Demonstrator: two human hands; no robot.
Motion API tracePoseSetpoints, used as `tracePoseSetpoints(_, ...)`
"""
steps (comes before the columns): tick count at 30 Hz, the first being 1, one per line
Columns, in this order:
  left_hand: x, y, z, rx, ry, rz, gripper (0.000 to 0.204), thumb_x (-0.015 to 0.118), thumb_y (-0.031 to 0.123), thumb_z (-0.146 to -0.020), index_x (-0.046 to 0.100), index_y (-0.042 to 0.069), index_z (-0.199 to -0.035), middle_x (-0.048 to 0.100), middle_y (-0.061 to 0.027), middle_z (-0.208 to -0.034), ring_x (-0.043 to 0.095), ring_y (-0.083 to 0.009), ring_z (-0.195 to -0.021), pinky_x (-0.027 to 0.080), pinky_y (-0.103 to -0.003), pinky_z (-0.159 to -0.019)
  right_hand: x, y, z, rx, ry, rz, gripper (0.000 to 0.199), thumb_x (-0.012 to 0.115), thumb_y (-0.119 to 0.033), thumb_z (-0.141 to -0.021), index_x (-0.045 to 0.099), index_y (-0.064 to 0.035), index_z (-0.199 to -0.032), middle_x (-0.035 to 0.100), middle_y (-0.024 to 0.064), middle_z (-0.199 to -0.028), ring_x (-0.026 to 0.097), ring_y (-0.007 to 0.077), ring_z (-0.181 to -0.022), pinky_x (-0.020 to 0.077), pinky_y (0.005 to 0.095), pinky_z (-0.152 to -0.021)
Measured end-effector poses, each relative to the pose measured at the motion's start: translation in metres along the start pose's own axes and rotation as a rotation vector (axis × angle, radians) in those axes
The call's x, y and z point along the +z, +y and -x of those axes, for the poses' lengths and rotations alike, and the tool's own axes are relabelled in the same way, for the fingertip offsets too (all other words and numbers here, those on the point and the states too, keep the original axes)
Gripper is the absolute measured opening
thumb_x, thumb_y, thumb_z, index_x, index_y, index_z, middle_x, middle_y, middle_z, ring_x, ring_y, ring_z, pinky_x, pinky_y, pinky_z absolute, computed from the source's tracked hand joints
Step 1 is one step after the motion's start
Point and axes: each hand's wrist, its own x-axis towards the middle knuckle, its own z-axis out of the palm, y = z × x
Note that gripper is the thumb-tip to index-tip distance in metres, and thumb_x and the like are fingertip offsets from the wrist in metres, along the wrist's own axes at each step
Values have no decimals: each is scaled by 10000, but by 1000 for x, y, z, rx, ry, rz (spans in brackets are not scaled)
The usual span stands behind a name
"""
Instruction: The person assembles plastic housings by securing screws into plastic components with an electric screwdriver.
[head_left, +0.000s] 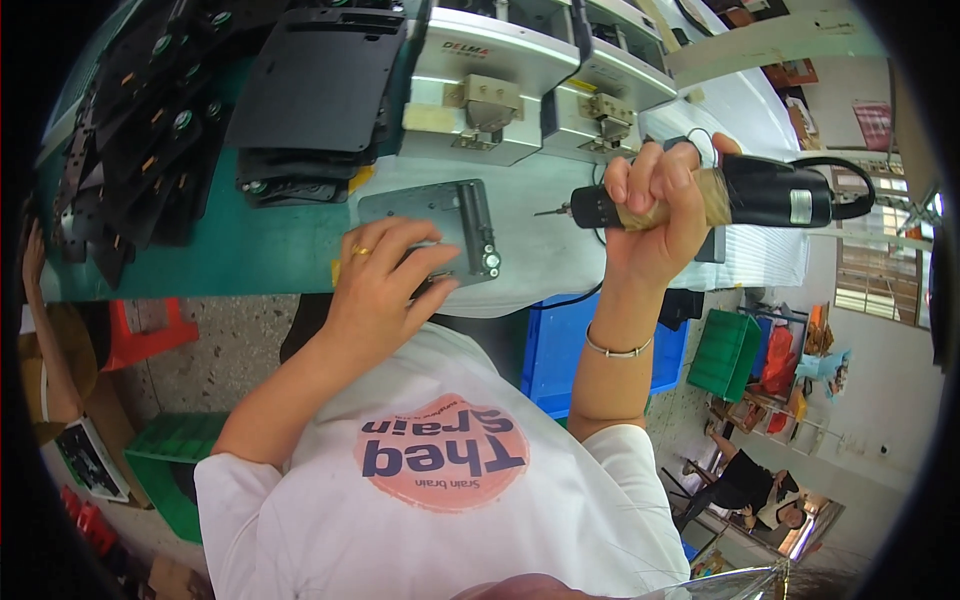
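A black electric screwdriver (745, 194), its body wrapped with tan tape, is gripped in my right hand (660, 195). Its thin bit points left, level above the table. Below and left of that bit, a dark grey flat housing panel (478, 222) lies on the pale work mat, with small round silver parts at its right edge. My left hand (385, 268), a ring on one finger, rests over the near left part of this panel, fingers apart. The hand covers some of the panel, and I see nothing held in it.
Two silver machines with metal feed blocks (492, 103) stand behind the panel. At the back left are a stack of black panels (318, 80) and several black parts with green pieces (150, 130). A blue bin (545, 355) sits below the table edge. Another person's arm shows far left.
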Motion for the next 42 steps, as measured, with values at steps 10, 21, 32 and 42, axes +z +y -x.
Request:
tracePoseSetpoints(10,18,12,-42,-107,36,130,378,820,216,-686,671,137,-1024,560,-47,-1156,473,-273,-1102,362,-391,-955,17,7,25,20,106,-148,491,543,-32,-901,351,-152,-1337,444,3,-686,421,105,-511,399,291,-463)
tracePoseSetpoints(21,8,7,-24,-187,-18,272,219,812,152,-688,704,121,-876,565,-52,-1189,470,-270,-1123,349,-373,-986,30,7,46,92,93,-184,399,538,-77,-916,417,-202,-1274,390,-21,-682,394,84,-533,393,268,-510)
tracePoseSetpoints(32,6,12,-16,-192,-54,200,142,784,129,-695,664,129,-772,564,-27,-1191,470,-264,-1153,311,-392,-975,39,12,56,81,76,-283,505,506,-47,-915,361,-211,-1369,437,5,-722,418,111,-535,404,304,-484)
tracePoseSetpoints(42,-17,-16,24,119,-17,-38,150,741,138,-723,657,136,-847,607,-9,-1036,564,-208,-1016,394,-400,-877,26,20,69,74,-15,-110,517,582,-21,-892,369,-170,-1339,460,20,-686,437,133,-516,426,318,-478)
